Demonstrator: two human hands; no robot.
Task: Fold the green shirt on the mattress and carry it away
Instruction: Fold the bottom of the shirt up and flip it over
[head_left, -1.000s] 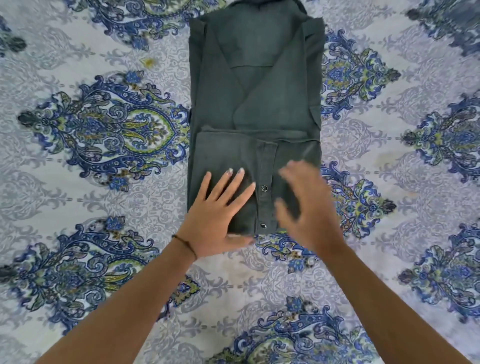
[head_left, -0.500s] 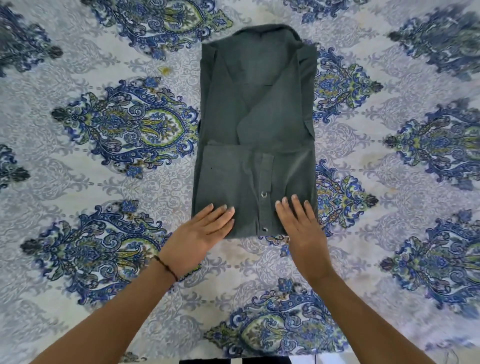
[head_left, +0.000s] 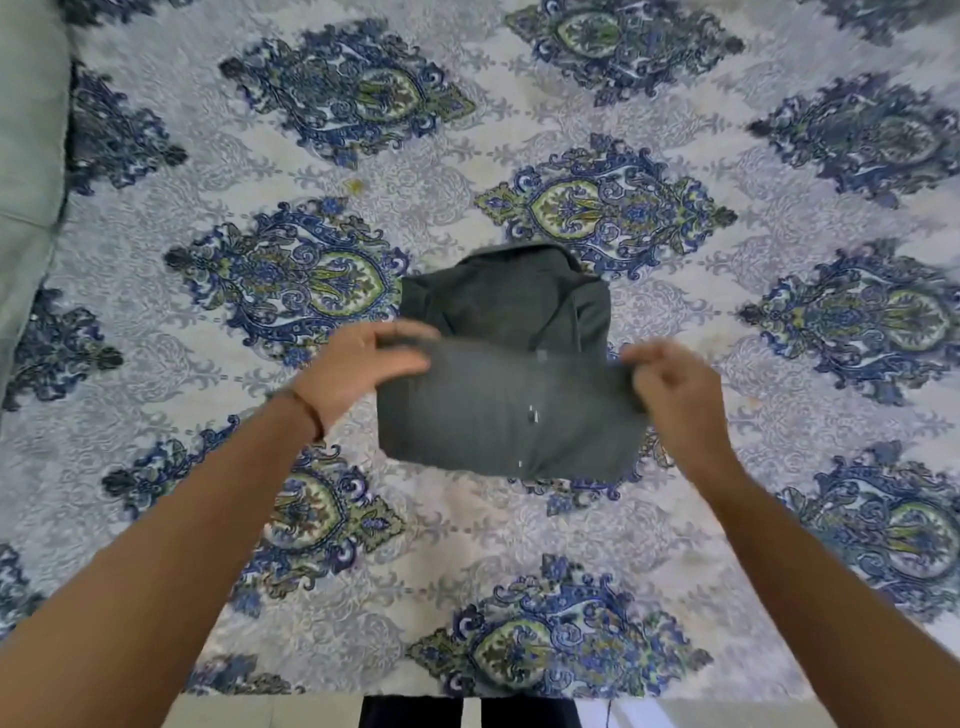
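Observation:
The green shirt lies on the mattress, which has a white cover with blue and green medallions. The shirt's near half is lifted and bent over towards the collar end. My left hand pinches the left corner of that raised fold. My right hand pinches the right corner. Both hands are blurred by motion. Small white snaps show on the lifted panel.
A pale green cushion or wall edge runs along the far left. The mattress's near edge lies at the bottom, with pale floor and dark trouser legs just below it.
Both hands went from resting flat at the shirt's near hem to gripping its corners and lifting the near half up and forward. The camera has pulled back from the mattress.

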